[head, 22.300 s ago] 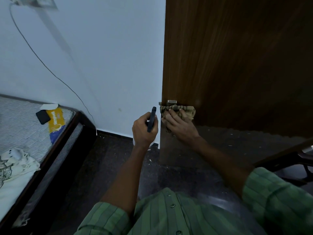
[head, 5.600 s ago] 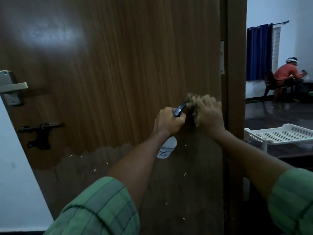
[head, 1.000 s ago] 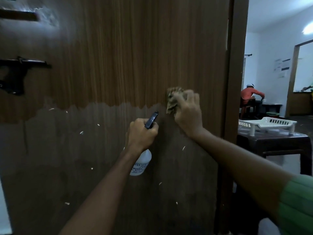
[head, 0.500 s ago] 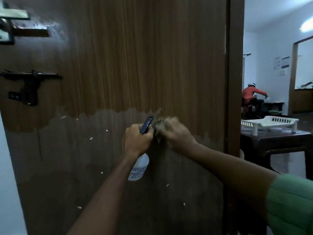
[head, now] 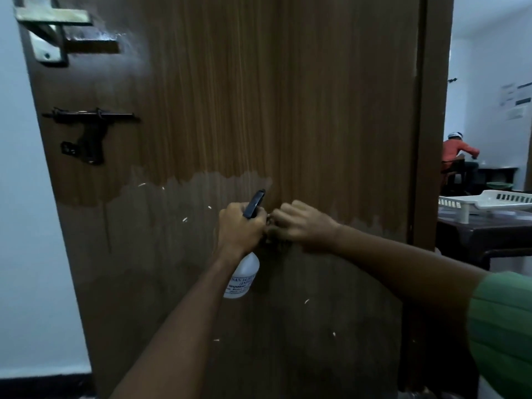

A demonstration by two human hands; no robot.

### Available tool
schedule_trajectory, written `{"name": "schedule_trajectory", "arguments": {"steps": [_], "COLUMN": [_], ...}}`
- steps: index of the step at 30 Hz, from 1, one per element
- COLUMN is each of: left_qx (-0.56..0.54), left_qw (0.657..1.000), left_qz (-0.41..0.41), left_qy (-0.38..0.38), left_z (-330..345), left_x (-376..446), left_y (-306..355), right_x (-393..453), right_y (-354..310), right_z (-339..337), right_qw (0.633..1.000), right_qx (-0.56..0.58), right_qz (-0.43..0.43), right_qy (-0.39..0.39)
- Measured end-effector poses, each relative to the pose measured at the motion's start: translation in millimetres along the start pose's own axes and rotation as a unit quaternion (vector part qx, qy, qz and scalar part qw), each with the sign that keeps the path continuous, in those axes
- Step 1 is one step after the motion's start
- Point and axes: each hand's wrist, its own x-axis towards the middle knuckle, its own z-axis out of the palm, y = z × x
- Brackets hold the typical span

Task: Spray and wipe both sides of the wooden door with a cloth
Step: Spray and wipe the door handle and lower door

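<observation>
The wooden door point(head: 259, 96) fills most of the view, with a darker, duller lower half below a ragged line. My left hand point(head: 240, 228) grips a white spray bottle point(head: 243, 279) by its black trigger head, bottle hanging below the fist. My right hand point(head: 305, 223) is curled round a bunched brownish cloth point(head: 273, 237) and presses it to the door right beside the left hand. Most of the cloth is hidden under the fingers.
A metal lever handle point(head: 51, 21) and a black sliding bolt point(head: 89, 131) sit at the door's left side. The door frame point(head: 431, 125) stands at right. Beyond it are a dark table point(head: 483, 231) with a white plastic tray point(head: 489, 201) and a seated person point(head: 457, 156).
My right hand slid the cloth down and left from beside the door frame until it sits against the left hand. The view has shifted right, showing the handle and bolt.
</observation>
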Motion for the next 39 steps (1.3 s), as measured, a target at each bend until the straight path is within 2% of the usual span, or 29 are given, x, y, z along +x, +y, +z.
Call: {"name": "schedule_trajectory", "arguments": {"steps": [2,4,5,6,7,8,9,10,12,13,15,17,19,20,21,23,25,26,28,29,30,31,32,33,35,36,37,38,39], "left_qx": [0.010,0.035,0.045,0.053,0.059,0.062,0.061,0.059,0.044,0.035,0.036,0.064,0.084,0.090,0.097,0.100,0.098,0.094,0.092,0.096,0.103,0.108,0.109,0.103,0.077,0.069,0.067,0.069,0.068], "left_qw": [1.000,0.999,0.999,0.998,0.998,0.998,0.998,0.998,0.998,0.998,0.997,0.995,0.993,0.993,0.992,0.992,0.992,0.993,0.994,0.994,0.993,0.992,0.992,0.993,0.996,0.997,0.997,0.997,0.997], "left_qz": [0.003,0.010,0.014,0.015,0.015,0.013,0.016,0.022,0.034,0.037,0.044,0.063,0.078,0.081,0.083,0.079,0.075,0.071,0.065,0.060,0.061,0.058,0.057,0.055,0.045,0.043,0.041,0.039,0.034], "left_qy": [-0.006,-0.017,-0.021,-0.022,-0.020,-0.019,-0.020,-0.016,0.022,0.044,0.052,0.035,0.017,0.014,0.009,0.001,-0.007,-0.008,-0.013,-0.012,-0.009,-0.007,-0.002,0.001,-0.006,-0.011,-0.016,-0.023,-0.032], "left_z": [-4,-9,-11,-13,-16,-20,-23,-27,-34,-37,-43,-50,-59,-64,-71,-84,-98,-104,-113,-119,-118,-120,-124,-129,-135,-138,-140,-141,-142], "left_x": [-3,-2,-1,0,2,6,8,12,21,27,37,42,41,38,36,33,27,23,18,13,12,7,3,-1,-7,-11,-14,-18,-20], "left_y": [0,-4,-5,-7,-6,-4,-2,2,7,8,11,13,12,11,10,5,-3,-8,-19,-27,-31,-35,-38,-40,-48,-54,-59,-63,-66], "right_x": [12,32,42,49,52,51,47,39,30,33,47,68,89,96,99,92,88,92,105,116,122,130,139,145,139,133,131,133,137], "right_y": [13,23,22,18,13,4,-5,-9,8,21,44,52,35,22,6,-17,-5,8,22,20,16,1,-18,-38,-68,-69,-58,-46,-38], "right_z": [-6,-14,-16,-15,-9,-1,5,7,1,-2,-9,-21,-24,-21,-16,-7,-15,-20,-29,-32,-34,-32,-29,-25,-16,-17,-22,-25,-26], "right_qw": [0.984,0.888,0.839,0.819,0.841,0.895,0.954,0.989,0.997,0.996,0.991,0.916,0.845,0.858,0.901,0.989,0.997,0.995,0.995,0.969,0.915,0.858,0.830,0.854,0.965,0.993,0.999,0.999,0.997], "right_qx": [0.025,0.073,0.079,0.082,0.080,0.069,0.045,0.015,-0.044,-0.064,-0.030,0.052,0.082,0.085,0.074,0.019,-0.045,-0.069,-0.037,0.010,0.054,0.081,0.091,0.091,0.066,0.050,0.025,0.001,0.006], "right_qz": [0.157,0.418,0.499,0.525,0.491,0.399,0.257,0.110,-0.066,-0.065,0.101,0.361,0.489,0.467,0.386,0.115,-0.069,-0.076,0.082,0.226,0.368,0.474,0.517,0.482,0.238,0.104,0.026,0.013,0.070], "right_qy": [0.077,0.176,0.202,0.215,0.212,0.188,0.149,0.095,0.015,0.020,0.077,0.167,0.199,0.199,0.183,0.096,-0.004,-0.008,0.047,0.103,0.157,0.183,0.188,0.173,0.089,0.017,-0.029,-0.030,-0.003]}}
